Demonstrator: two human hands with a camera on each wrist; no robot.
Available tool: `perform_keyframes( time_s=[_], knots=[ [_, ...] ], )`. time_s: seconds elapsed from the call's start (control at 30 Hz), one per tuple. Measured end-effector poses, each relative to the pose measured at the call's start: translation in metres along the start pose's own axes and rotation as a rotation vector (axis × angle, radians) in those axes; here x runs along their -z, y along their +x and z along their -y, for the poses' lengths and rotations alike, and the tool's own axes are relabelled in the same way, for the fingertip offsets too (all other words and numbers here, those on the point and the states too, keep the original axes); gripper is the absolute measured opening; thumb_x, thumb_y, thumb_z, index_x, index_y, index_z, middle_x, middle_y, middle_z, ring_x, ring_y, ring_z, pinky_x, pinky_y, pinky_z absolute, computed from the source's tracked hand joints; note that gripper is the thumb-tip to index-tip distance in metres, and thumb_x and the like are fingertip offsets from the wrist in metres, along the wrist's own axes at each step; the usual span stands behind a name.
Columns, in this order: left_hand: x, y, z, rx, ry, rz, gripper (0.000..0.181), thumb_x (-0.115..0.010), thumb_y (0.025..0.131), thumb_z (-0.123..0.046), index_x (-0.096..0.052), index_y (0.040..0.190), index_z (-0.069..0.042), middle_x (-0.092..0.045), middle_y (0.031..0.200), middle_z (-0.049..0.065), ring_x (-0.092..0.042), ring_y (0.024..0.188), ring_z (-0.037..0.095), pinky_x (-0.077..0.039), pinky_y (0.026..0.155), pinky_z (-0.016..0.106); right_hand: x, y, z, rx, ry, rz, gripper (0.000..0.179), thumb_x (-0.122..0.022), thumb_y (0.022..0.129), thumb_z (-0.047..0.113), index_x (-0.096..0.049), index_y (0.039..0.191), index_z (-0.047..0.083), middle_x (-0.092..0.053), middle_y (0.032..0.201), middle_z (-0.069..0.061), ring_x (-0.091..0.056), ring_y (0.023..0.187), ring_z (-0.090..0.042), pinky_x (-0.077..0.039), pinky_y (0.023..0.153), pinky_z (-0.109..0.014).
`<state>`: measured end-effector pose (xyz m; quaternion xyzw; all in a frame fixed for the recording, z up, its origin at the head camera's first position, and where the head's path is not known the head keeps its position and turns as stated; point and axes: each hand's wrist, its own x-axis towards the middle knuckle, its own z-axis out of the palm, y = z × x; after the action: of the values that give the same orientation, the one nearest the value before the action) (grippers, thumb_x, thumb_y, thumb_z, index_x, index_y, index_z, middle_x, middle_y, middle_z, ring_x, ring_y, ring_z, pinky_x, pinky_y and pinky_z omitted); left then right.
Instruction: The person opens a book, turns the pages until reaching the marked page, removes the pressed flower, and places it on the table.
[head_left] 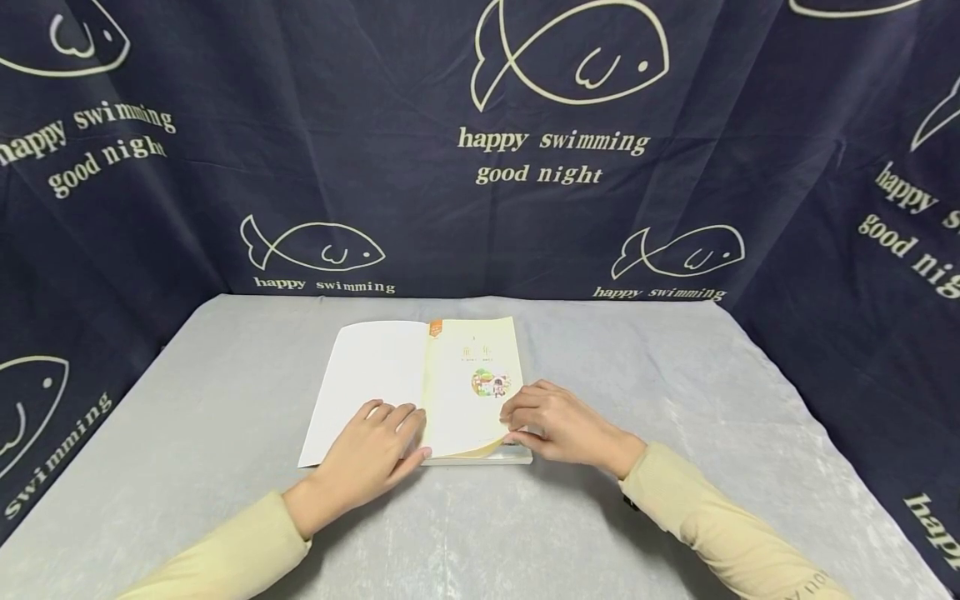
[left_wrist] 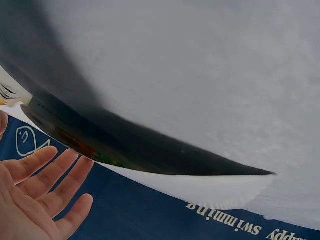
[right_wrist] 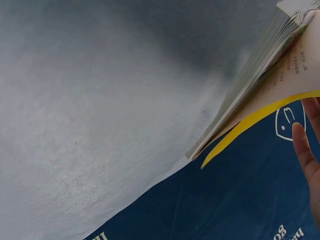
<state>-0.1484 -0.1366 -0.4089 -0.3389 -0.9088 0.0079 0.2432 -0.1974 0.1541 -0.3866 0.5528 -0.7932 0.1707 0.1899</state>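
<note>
An open book (head_left: 468, 425) lies on the grey cloth, its blank white inside cover (head_left: 375, 358) folded out to the left. The right-hand side shows a cream title page (head_left: 457, 392) with a small coloured picture and faint characters. My left hand (head_left: 371, 454) rests across the lower part of the white side, fingertips near the spine, fingers loosely extended; the left wrist view shows them (left_wrist: 47, 195) spread against the cover. At the lower right corner, my right hand (head_left: 558, 421) pinches the page, which curves up off the pages below. Its yellow edge (right_wrist: 250, 117) shows in the right wrist view.
Pale grey cloth (head_left: 637, 358) covers the table around the book. Dark blue curtains (head_left: 420, 100) with white fish drawings and lettering stand behind and at both sides. Light yellow sleeves (head_left: 232, 550) cover both forearms.
</note>
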Motion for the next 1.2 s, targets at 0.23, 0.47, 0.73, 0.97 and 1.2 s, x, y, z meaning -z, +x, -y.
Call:
perform_keyframes(
  time_s=[0.23, 0.47, 0.73, 0.97, 1.2],
  knots=[
    [-0.003, 0.001, -0.004, 0.007, 0.020, 0.002, 0.045, -0.051, 0.085, -0.050, -0.059, 0.103, -0.009, -0.062, 0.093, 0.005, -0.059, 0.083, 0.024, -0.044, 0.084, 0.039, 0.002, 0.000, 0.002, -0.022, -0.018, 0.026, 0.006, -0.062, 0.078, 0.015, -0.068, 0.080, 0.013, -0.067, 0.094, 0.002, -0.060, 0.089, -0.009, -0.044, 0.084, -0.029],
    [-0.005, 0.004, -0.008, 0.017, 0.039, -0.031, 0.052, -0.052, 0.080, -0.058, -0.059, 0.095, -0.008, -0.057, 0.079, 0.004, -0.056, 0.074, 0.025, -0.043, 0.077, 0.038, 0.003, 0.001, 0.001, -0.013, -0.053, -0.016, 0.009, -0.063, 0.076, 0.012, -0.069, 0.084, 0.011, -0.067, 0.090, 0.003, -0.060, 0.087, -0.010, -0.045, 0.083, -0.029],
    [-0.005, 0.006, -0.012, 0.038, 0.071, -0.034, 0.049, -0.052, 0.080, -0.058, -0.056, 0.083, -0.010, -0.050, 0.069, 0.002, -0.054, 0.068, 0.024, -0.043, 0.071, 0.037, 0.004, 0.006, 0.000, 0.034, -0.061, -0.124, 0.009, -0.060, 0.084, 0.017, -0.067, 0.085, 0.012, -0.067, 0.085, 0.004, -0.061, 0.083, -0.010, -0.045, 0.083, -0.029],
    [-0.006, 0.006, -0.015, 0.048, 0.096, -0.036, 0.044, -0.050, 0.083, -0.054, -0.054, 0.080, -0.010, -0.048, 0.067, 0.003, -0.055, 0.066, 0.025, -0.044, 0.069, 0.038, 0.007, 0.010, 0.000, 0.039, -0.062, -0.176, 0.010, -0.060, 0.086, 0.018, -0.068, 0.086, 0.012, -0.067, 0.084, 0.004, -0.060, 0.083, -0.011, -0.044, 0.084, -0.028],
    [-0.006, 0.007, -0.015, 0.049, 0.102, -0.034, 0.038, -0.048, 0.086, -0.047, -0.057, 0.084, -0.010, -0.050, 0.069, 0.003, -0.055, 0.067, 0.024, -0.045, 0.069, 0.038, 0.009, 0.011, 0.000, 0.039, -0.064, -0.192, 0.012, -0.060, 0.086, 0.020, -0.068, 0.086, 0.011, -0.067, 0.085, 0.004, -0.060, 0.084, -0.011, -0.044, 0.084, -0.028]
  ],
)
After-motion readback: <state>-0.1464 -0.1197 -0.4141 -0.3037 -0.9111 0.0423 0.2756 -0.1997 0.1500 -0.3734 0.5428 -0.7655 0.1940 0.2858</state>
